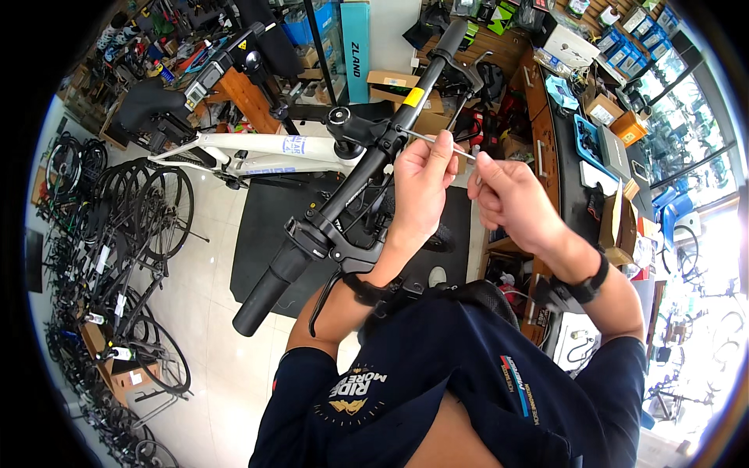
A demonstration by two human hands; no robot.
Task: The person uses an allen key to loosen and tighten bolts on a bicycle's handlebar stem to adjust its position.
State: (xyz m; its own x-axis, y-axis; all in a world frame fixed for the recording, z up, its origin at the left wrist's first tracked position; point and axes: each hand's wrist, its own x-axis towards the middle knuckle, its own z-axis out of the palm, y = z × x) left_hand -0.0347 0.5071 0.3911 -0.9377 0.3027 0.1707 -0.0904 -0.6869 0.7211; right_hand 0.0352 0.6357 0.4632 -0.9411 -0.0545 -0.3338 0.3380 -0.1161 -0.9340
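A bicycle handlebar (355,191) slants across the middle, with a black stem (360,129) clamped around it and a white frame (265,146) behind. My left hand (421,183) is closed in a pinch around the long shaft of a thin metal hex key (463,154), whose far tip meets the stem's front clamp. My right hand (515,199) is curled round the key's other end, thumb on top; its fingers partly hide that end. A brake lever (355,256) and a dark grip (269,292) sit on the bar's near end, beside my left forearm.
A black mat (265,226) lies under the bicycle. On the right runs a dark workbench (573,152) with a blue tray (597,144) and boxes. Several bicycles (164,210) stand along the left. Cardboard boxes (394,80) are stacked beyond the handlebar.
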